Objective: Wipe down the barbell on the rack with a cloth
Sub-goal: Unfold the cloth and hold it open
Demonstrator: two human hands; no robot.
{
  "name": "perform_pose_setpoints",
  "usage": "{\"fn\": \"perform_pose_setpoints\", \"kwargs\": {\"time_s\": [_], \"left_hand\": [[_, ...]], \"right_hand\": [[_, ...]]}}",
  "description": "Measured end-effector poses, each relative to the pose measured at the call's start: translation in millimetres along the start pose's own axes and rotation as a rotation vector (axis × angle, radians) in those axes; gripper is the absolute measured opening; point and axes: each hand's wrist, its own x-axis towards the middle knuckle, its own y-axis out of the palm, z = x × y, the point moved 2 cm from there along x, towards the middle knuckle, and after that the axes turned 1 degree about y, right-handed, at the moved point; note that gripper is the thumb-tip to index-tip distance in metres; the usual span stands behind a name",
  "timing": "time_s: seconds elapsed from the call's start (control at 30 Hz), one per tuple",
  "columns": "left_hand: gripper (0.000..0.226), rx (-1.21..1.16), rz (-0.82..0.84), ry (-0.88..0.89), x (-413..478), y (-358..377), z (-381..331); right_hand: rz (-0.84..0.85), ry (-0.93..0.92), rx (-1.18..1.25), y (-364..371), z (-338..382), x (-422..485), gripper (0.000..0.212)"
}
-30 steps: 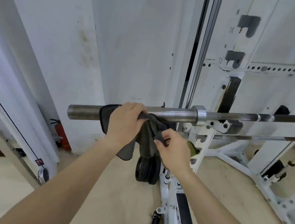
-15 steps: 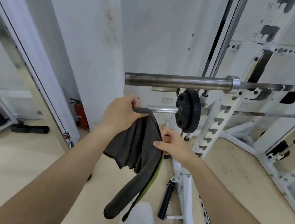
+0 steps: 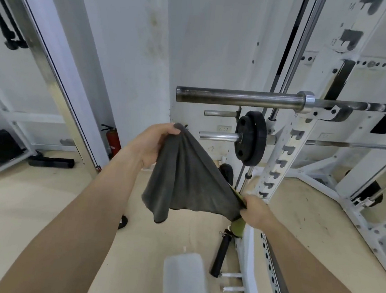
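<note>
A steel barbell [image 3: 238,99] lies across the white rack [image 3: 278,172] at upper right, its bare sleeve end pointing left. Well below it, a dark grey cloth [image 3: 189,181] with a green edge is stretched between my two hands. My left hand [image 3: 154,145] pinches its upper corner. My right hand [image 3: 255,211] grips the lower right corner near the rack upright. The cloth hangs clear of the bar and touches nothing on the rack.
A second bar carries a black weight plate [image 3: 249,140] just under the barbell. A red fire extinguisher [image 3: 113,139] stands by the wall. On the floor lie a black roller [image 3: 50,162], a grey pad [image 3: 185,279] and a black handle [image 3: 220,254].
The cloth came off the barbell sleeve and dropped with both hands. It is now spread wide between them, my right hand having moved lower and to the right.
</note>
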Motion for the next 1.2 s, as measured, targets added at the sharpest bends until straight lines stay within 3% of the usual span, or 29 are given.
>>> {"fn": "perform_pose_setpoints", "kwargs": {"time_s": [0.1, 0.17, 0.23, 0.3, 0.37, 0.47, 0.6, 0.7, 0.77, 0.9, 1.1, 1.2], "left_hand": [[0.032, -0.027, 0.036, 0.008, 6.5, -0.7, 15.4], [0.034, 0.056, 0.037, -0.027, 8.6, 7.5, 27.4], [0.034, 0.23, -0.024, -0.067, 9.5, 23.9, 40.7], [0.033, 0.396, -0.074, -0.101, 12.2, 44.0, 57.8], [0.031, 0.429, -0.108, -0.143, 11.7, 67.3, 73.2], [0.017, 0.181, -0.139, -0.195, 2.5, 102.5, 83.9], [0.036, -0.132, -0.093, -0.27, -6.5, 125.2, 87.9], [0.058, -0.032, -0.024, -0.235, -13.1, 133.3, 83.6], [0.063, 0.089, -0.021, -0.165, -16.1, 137.3, 81.5], [0.071, 0.152, -0.017, -0.025, -17.0, 141.8, 82.8], [0.045, 0.04, -0.025, 0.077, -22.1, 131.1, 84.5], [0.022, 0.085, -0.149, 0.192, -27.4, 120.9, 96.2]], "right_hand": [[-0.096, 0.168, 0.086, -12.9, -12.8, 2.2, 0.025], [-0.142, 0.209, 0.361, -23.5, -12.0, 4.6, 0.022], [-0.107, 0.241, 0.726, -31.6, -1.1, 1.0, 0.017], [-0.077, 0.205, 0.933, -39.8, 13.3, -3.7, 0.016], [-0.061, 0.124, 0.975, -45.3, 29.7, -6.7, 0.02], [-0.028, 0.055, 0.932, -48.4, 50.7, -16.0, 0.024], [-0.006, 0.076, 0.984, -49.1, 56.2, -22.3, 0.02], [0.087, 0.081, 1.194, -48.3, 53.0, -24.2, 0.018], [0.126, 0.041, 1.24, -46.5, 52.6, -24.4, 0.028], [0.06, 0.075, 1.223, -44.0, 52.5, -18.8, 0.042], [0.02, 0.105, 1.297, -52.6, 49.5, -8.5, 0.007], [0.02, 0.173, 1.41, -56.8, 51.4, -4.9, 0.007]]}}
